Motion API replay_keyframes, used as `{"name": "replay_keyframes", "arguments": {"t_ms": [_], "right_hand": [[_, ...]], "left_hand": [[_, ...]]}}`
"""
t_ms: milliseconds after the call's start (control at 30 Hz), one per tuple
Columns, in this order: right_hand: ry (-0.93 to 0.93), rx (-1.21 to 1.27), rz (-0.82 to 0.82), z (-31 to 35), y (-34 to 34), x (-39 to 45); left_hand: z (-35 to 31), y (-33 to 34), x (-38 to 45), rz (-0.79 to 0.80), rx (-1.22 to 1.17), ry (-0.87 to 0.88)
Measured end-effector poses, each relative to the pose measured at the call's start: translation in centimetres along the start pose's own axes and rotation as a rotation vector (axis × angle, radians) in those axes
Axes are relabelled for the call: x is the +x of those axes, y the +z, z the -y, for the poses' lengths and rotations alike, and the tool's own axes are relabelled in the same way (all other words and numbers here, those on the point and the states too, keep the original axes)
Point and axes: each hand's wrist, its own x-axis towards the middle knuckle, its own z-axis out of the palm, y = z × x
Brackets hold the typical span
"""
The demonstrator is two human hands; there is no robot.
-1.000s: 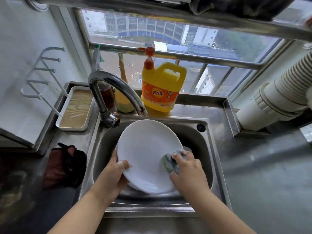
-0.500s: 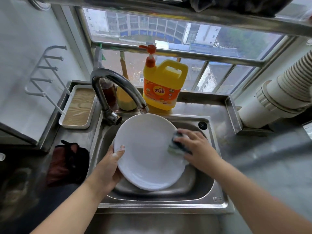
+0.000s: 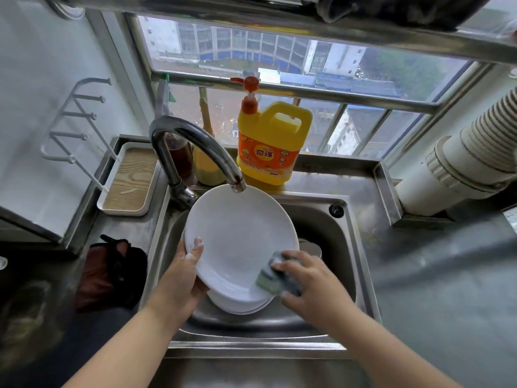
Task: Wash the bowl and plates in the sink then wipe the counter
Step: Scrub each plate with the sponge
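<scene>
A white plate (image 3: 237, 236) is held tilted over the steel sink (image 3: 340, 247), its top edge just under the faucet spout (image 3: 195, 147). My left hand (image 3: 184, 278) grips the plate's left rim, with the soapy thumb on its face. My right hand (image 3: 310, 278) holds a grey-green sponge (image 3: 270, 275) pressed against the plate's lower right edge. Under this plate lie more white dishes (image 3: 240, 305) on the sink floor. Something grey shows in the sink behind my right hand, mostly hidden.
A yellow pump bottle of dish soap (image 3: 272, 144) stands on the ledge behind the sink, with two darker bottles beside the faucet. A wood-lined white tray (image 3: 130, 180) sits at the left. A dark red cloth (image 3: 112, 271) lies left of the sink. Grey counter (image 3: 436, 275) stretches to the right.
My right hand has slid the sponge from the plate's upper right edge down to its lower right edge. My left hand has kept its grip on the left rim.
</scene>
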Motion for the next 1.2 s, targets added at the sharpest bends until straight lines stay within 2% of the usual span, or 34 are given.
{"name": "replay_keyframes", "arguments": {"t_ms": [133, 233, 333, 400, 433, 500, 567, 633, 700, 767, 833, 900, 1000, 1067, 1133, 1200], "right_hand": [[0.12, -0.034, -0.126, -2.1, -2.9, 4.3], [0.099, 0.092, -0.222, 0.9, -2.4, 8.1], [-0.085, 0.239, -0.157, 4.4, -0.3, 7.8], [-0.232, 0.204, -0.06, 3.7, 0.8, 5.1], [-0.242, 0.179, -0.018, 2.2, 0.9, 3.9], [-0.132, 0.131, -0.022, -1.1, 0.1, 2.7], [0.034, 0.105, -0.137, -3.2, -1.0, 3.6], [0.104, 0.109, -0.251, -2.0, -1.7, 6.1], [0.07, 0.19, -0.284, 1.7, -1.6, 8.0], [-0.069, 0.266, -0.247, 4.7, -0.6, 7.7], [-0.182, 0.217, -0.11, 4.8, 0.5, 5.4], [-0.16, 0.137, -0.002, 1.9, 0.3, 3.3], [0.042, 0.095, -0.088, -2.9, -1.2, 3.3], [0.117, 0.084, -0.161, -2.2, -2.1, 5.4], [0.08, 0.158, -0.245, 1.2, -2.3, 7.4], [-0.037, 0.237, -0.216, 4.5, -1.6, 7.5]], "left_hand": [[0.7, 1.1, -0.6, 0.067, 0.069, -0.036], [1.5, 3.0, -1.0, 0.134, 0.102, -0.061], [0.8, 3.3, -0.4, 0.162, 0.056, 0.0], [-0.1, 2.4, 0.0, 0.164, -0.008, 0.026], [-0.4, 1.9, 0.0, 0.146, -0.018, 0.024], [-0.4, 1.1, 0.0, 0.101, 0.027, 0.007], [0.4, 1.3, -0.3, 0.108, 0.094, -0.03], [1.1, 2.4, -0.6, 0.161, 0.141, -0.055], [1.4, 3.2, -0.7, 0.199, 0.147, -0.056], [1.0, 3.3, -0.4, 0.226, 0.092, -0.03], [0.2, 2.6, -0.2, 0.224, 0.012, 0.0], [-0.2, 1.6, -0.2, 0.165, 0.018, 0.036], [0.5, 1.3, -0.4, 0.112, 0.096, 0.021], [1.1, 2.1, -0.7, 0.154, 0.12, -0.01], [1.5, 3.2, -0.8, 0.205, 0.139, -0.008], [1.4, 3.5, -0.5, 0.22, 0.083, 0.007]]}}
